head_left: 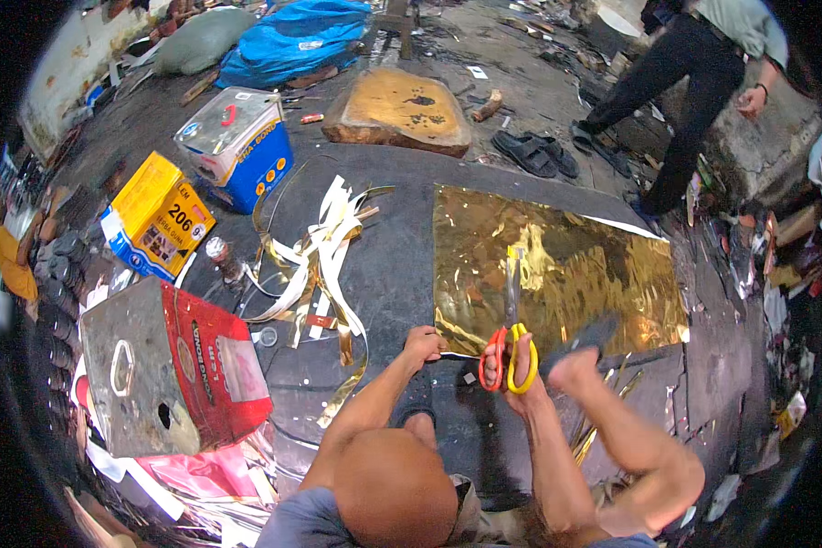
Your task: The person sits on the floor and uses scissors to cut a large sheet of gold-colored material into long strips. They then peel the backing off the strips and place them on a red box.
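A shiny gold foil sheet (575,274) lies on a dark mat (388,265) in front of me, a white edge showing along its far right side. At its near left corner my left hand (423,345) has its fingers closed on the edge. My right hand (519,370) grips scissors (511,306) with one red and one yellow handle loop. The blades point away from me over the sheet and look nearly together. To the left, a tangle of white and gold strips (324,265) lies on the mat.
A red and grey can (178,374), a yellow box-shaped can (160,219) and a blue and white can (237,151) stand left. A wooden block (397,110) lies ahead, sandals (534,152) beside it. Another person (703,73) is at far right. My bare foot (575,368) is right of the scissors.
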{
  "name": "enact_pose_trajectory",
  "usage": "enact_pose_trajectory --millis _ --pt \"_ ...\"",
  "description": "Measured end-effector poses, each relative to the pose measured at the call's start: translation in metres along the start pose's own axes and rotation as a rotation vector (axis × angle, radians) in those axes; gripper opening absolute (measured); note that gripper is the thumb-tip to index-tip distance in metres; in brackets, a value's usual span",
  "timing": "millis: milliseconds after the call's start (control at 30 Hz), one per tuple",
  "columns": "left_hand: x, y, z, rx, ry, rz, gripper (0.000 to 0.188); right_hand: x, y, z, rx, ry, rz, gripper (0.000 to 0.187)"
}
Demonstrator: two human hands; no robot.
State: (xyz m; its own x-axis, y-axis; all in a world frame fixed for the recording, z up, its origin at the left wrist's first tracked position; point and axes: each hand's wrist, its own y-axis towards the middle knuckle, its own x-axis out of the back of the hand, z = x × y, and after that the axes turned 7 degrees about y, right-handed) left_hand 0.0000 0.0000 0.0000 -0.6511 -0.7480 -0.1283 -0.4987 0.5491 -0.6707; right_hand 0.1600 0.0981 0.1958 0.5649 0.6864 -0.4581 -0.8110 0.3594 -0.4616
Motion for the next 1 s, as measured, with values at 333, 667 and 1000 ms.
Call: enact_pose_trajectory --millis 333,667,1000 --pt "0.001 -0.007 -0.009 0.067 -0.076 -0.021 0.007 0.02 -0.077 -0.032 -0.258 -0.276 -0.066 0.066" --pt "0.008 -0.014 -0.033 0.136 0.108 0.011 0.003 0.03 -0.082 -0.093 -0.717 -0.21 0.045 0.082" --pt "0.002 -0.02 -0.045 0.149 0.101 -0.043 0.014 0.029 -0.06 -0.108 -0.671 -0.269 -0.009 0.053"
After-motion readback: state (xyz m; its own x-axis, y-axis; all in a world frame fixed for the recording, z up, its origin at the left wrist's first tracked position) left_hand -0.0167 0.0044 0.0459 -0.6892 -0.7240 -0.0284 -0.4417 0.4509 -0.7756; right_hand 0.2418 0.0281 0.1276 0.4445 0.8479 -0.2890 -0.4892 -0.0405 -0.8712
